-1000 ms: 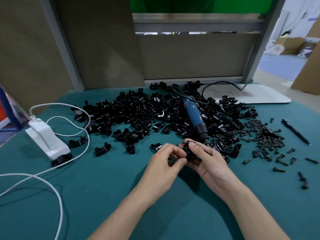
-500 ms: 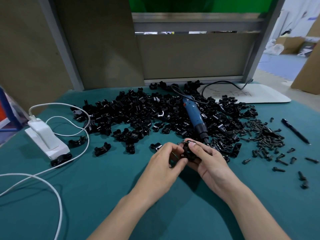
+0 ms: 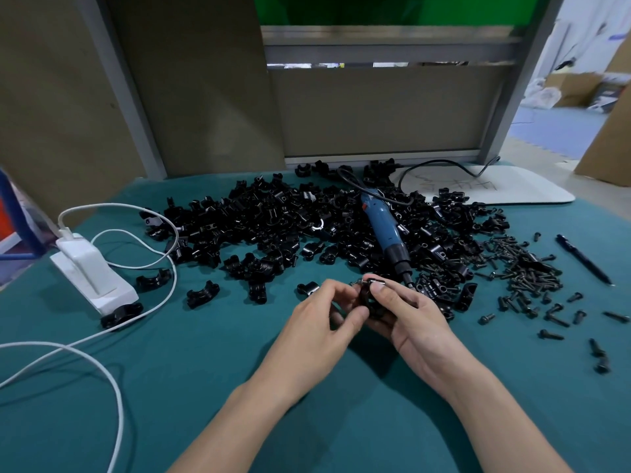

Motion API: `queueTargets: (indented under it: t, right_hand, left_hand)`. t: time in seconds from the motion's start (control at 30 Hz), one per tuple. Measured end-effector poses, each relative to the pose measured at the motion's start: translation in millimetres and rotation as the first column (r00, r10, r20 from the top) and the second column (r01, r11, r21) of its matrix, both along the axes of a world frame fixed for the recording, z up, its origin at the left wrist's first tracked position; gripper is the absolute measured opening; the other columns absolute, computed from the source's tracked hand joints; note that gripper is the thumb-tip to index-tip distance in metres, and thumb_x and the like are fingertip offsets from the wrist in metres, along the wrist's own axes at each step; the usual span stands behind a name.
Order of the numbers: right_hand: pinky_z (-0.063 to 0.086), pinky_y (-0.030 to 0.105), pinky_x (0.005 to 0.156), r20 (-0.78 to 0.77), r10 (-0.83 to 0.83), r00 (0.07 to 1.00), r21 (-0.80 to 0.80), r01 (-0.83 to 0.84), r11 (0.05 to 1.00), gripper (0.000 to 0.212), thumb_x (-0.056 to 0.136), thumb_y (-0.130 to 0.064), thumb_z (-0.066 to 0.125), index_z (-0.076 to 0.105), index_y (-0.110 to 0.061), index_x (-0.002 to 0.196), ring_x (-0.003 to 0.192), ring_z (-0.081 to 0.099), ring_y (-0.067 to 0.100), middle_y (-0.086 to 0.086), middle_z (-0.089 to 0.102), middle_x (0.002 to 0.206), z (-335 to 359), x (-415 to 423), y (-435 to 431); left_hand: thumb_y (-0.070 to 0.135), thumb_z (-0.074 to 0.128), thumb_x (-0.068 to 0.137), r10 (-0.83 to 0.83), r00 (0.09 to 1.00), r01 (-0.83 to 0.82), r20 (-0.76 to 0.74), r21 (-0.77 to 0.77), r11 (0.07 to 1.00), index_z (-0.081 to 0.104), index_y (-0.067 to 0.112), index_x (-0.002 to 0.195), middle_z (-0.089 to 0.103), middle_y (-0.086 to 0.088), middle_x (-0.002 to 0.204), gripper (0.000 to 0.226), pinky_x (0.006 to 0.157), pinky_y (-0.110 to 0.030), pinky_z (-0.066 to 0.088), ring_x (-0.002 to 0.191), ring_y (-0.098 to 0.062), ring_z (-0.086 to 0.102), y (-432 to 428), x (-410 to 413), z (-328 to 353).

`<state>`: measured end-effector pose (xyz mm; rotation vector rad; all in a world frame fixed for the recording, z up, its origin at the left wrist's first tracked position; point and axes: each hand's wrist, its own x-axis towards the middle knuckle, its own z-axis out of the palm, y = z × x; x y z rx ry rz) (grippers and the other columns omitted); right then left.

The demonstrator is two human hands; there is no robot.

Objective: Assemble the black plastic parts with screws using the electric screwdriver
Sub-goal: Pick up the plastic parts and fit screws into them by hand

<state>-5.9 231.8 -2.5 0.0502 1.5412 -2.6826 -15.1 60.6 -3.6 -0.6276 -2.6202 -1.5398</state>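
Observation:
A small black plastic part (image 3: 369, 301) is held between both hands just above the teal table. My right hand (image 3: 406, 315) curls round it from the right, thumb on top. My left hand (image 3: 324, 319) pinches at its left side with thumb and fingertips. A screw head seems to show at the part's top left, too small to be sure. The blue electric screwdriver (image 3: 384, 233) lies on the big pile of black plastic parts (image 3: 273, 227) behind the hands, tip pointing toward me. Loose black screws (image 3: 526, 268) are heaped to the right.
A white power adapter (image 3: 92, 271) with white cables (image 3: 102, 336) sits at the left. A black pen (image 3: 584, 259) lies far right, a white board (image 3: 512, 186) at the back right. Single black parts (image 3: 201, 295) lie in front of the pile.
The hands stay in place. My left fingers have shifted slightly on the part; the thumb now sits lower against it. Nothing else moved.

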Motion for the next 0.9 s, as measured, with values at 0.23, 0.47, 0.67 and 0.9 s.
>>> queueTargets:
  t: [0.23,0.47,0.67,0.9]
  right_hand:
    - [0.061,0.034,0.083,-0.01,0.032,0.999,0.0,-0.032,0.999,0.023,0.086,-0.019,0.072,0.08,-0.01,0.106,0.105,0.074,0.03,0.022,0.074,0.116,-1.0,0.9,0.4]
    - [0.06,0.032,0.084,-0.017,0.026,1.0,0.009,-0.026,1.0,0.025,0.087,-0.021,0.073,0.08,-0.012,0.109,0.109,0.073,0.028,0.02,0.075,0.117,-1.9,0.0,0.6]
    - [0.06,0.034,0.087,-0.041,0.049,0.998,0.046,-0.048,0.998,0.027,0.087,-0.022,0.076,0.078,-0.011,0.112,0.111,0.072,0.03,0.022,0.073,0.119,-5.4,0.0,1.3]
    - [0.06,0.031,0.083,-0.033,0.037,0.999,0.017,-0.037,0.999,0.026,0.086,-0.026,0.076,0.08,-0.014,0.109,0.109,0.074,0.029,0.02,0.075,0.116,-2.3,0.7,0.3]
  left_hand:
    - [0.057,0.052,0.097,0.016,1.0,-0.016,-0.006,-0.089,0.996,0.062,0.035,0.081,0.061,0.025,0.071,0.029,0.053,-0.015,0.036,0.057,0.001,0.051,-3.4,-3.4,-2.3]
    - [0.049,0.056,0.098,-0.01,1.0,0.007,-0.03,-0.097,0.995,0.058,0.042,0.104,0.061,0.027,0.102,0.01,0.067,-0.013,0.042,0.089,0.002,0.059,-1.4,-1.4,-2.8]
    - [0.051,0.056,0.098,0.032,0.999,-0.033,-0.022,-0.054,0.998,0.064,0.036,0.095,0.066,0.026,0.083,0.017,0.059,-0.011,0.039,0.066,0.007,0.056,0.2,0.7,-2.0]
    - [0.023,0.069,0.095,-0.003,0.989,0.005,-0.149,0.016,1.0,0.062,0.039,0.089,0.06,0.02,0.103,0.018,0.079,-0.009,0.041,0.102,-0.002,0.06,3.6,5.8,-1.7]
